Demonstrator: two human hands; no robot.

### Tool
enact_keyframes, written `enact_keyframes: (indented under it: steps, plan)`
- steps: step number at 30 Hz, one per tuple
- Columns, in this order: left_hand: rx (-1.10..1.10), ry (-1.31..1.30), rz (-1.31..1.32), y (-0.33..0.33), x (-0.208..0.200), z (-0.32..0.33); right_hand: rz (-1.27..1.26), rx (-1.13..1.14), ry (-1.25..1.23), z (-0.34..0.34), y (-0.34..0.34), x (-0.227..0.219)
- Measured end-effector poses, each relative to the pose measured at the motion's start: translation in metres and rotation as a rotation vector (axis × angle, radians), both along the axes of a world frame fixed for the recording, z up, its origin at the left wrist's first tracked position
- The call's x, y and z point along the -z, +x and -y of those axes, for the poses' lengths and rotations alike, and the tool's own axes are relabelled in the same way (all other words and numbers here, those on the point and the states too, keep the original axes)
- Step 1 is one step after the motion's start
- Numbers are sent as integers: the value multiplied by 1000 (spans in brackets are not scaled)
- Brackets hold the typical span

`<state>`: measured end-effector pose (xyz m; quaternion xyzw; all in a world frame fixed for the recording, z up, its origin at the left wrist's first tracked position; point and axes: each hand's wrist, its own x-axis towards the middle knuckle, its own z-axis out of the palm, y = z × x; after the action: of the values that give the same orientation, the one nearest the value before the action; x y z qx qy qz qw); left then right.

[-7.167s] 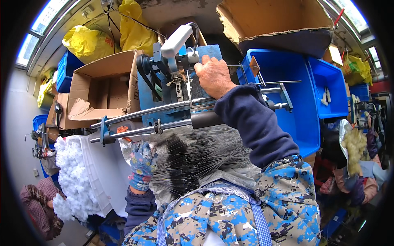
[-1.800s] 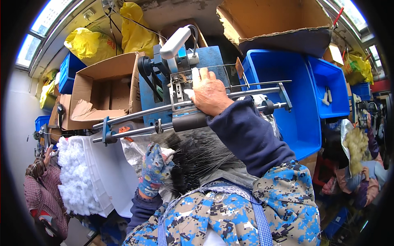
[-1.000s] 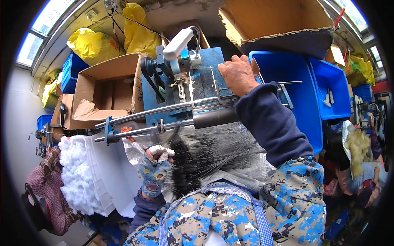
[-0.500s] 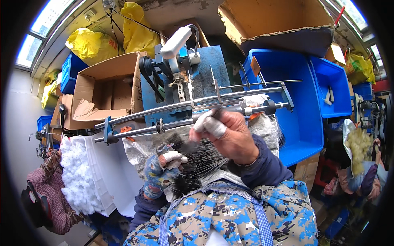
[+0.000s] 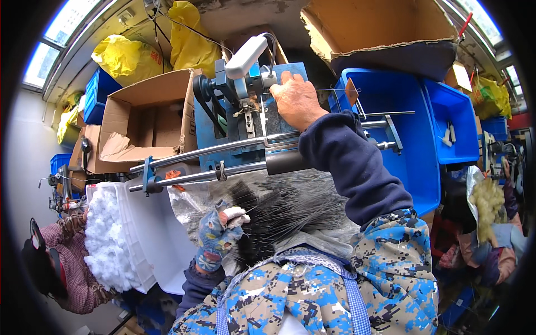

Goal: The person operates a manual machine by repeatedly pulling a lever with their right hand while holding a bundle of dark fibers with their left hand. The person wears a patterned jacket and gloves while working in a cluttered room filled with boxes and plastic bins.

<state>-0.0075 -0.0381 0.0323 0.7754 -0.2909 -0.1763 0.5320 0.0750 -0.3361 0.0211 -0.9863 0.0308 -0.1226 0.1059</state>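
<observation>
My right hand (image 5: 297,101) reaches over the blue machine (image 5: 245,120), its fingers bent down and closed around a thin metal rod (image 5: 338,90) that shows on both sides of the hand. The fingertips are hidden. Low in front of me, my left hand (image 5: 216,230) wears a worn patterned glove with white wrapping at the fingertips. Its fingers are closed; what they hold cannot be made out. Beside it, long dark bristles (image 5: 296,201) lie spread over a silvery sheet (image 5: 187,204) and my lap.
Steel rails (image 5: 206,177) cross before the machine. An open carton (image 5: 145,120) and a white tub of white fibre (image 5: 111,240) stand left. Blue bins (image 5: 410,184) and a large torn carton (image 5: 379,47) are right. People work at both sides.
My right hand has moved from above the bristles, near my left hand, forward onto the machine. The dark tuft between its fingers no longer shows. My left hand has barely moved.
</observation>
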Motion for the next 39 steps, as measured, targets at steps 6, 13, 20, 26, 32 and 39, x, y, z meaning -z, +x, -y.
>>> enact_keyframes:
  steps: [6, 13, 20, 26, 32, 39]
  plan:
    - [-80, 40, -89, -3, 4, -8, -55, 4, -53, -9, 7, 10]
    - [-3, 19, 22, 1, 9, 5, -33, 7, -54, -10, 2, 7]
    - [-10, 61, 8, 0, 5, 5, -45, -14, -36, -8, 4, 8]
    - [20, 50, 55, 0, 9, 7, -47, 5, -42, -10, 5, 10]
    - [10, 65, 19, -1, 9, 5, -39, -37, -34, -9, 5, 10]
    - [-9, 62, 55, -1, 13, 7, -20, -15, -41, -11, 5, 11]
